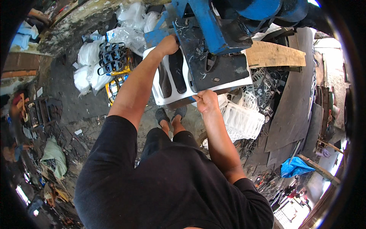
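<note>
A white sheet (173,97) with long sole-shaped openings lies on the bed of a blue press (217,34). Part of it runs under a dark flat plate (225,72). At the sheet's near edge, my right hand (207,101) is closed, with thumb and fingers pinching it. My left hand (167,45) is over the far left part of the sheet, close beside the plate's left edge. Its fingers are curled, and what they grip is hidden. Dark surface shows through the openings between my hands.
White cut-out sheets (244,120) are heaped right of my legs. Left of the press are clear plastic bags (89,68) and black strap-like pieces (111,57). A wooden board (276,54) juts out at the right, near large dark sheets (289,99). Scraps litter the floor.
</note>
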Motion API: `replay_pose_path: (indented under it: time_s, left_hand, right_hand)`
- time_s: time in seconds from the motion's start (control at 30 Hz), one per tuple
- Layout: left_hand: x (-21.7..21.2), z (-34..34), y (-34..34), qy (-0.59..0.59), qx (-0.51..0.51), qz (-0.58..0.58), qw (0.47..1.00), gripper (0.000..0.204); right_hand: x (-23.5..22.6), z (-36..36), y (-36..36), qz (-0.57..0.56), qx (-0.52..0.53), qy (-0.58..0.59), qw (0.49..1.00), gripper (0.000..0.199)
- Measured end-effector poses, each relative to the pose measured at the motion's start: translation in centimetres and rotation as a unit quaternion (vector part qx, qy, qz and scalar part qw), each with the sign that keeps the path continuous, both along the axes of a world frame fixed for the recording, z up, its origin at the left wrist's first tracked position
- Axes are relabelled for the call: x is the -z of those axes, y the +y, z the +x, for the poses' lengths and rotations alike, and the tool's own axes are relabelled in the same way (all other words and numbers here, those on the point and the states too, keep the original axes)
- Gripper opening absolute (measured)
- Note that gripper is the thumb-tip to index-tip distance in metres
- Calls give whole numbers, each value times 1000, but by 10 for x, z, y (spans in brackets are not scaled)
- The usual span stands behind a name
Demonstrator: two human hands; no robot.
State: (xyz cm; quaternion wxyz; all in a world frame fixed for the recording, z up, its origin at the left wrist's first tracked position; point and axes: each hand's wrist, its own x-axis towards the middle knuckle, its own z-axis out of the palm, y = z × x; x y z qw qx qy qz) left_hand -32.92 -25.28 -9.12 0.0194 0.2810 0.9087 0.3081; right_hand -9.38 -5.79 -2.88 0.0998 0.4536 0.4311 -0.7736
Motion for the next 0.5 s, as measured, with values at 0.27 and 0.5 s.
replay_pose_path:
  time_s: [0.27,0.5]
  left_hand:
    - [-10,-2,-14,-25,7,4,1000,23]
    - [-49,117,34,-204,-373,274,863,32]
  right_hand:
    - [4,18,-2,-9,-7,56,998,19]
    - [4,31,11,57,64,71,994,26]
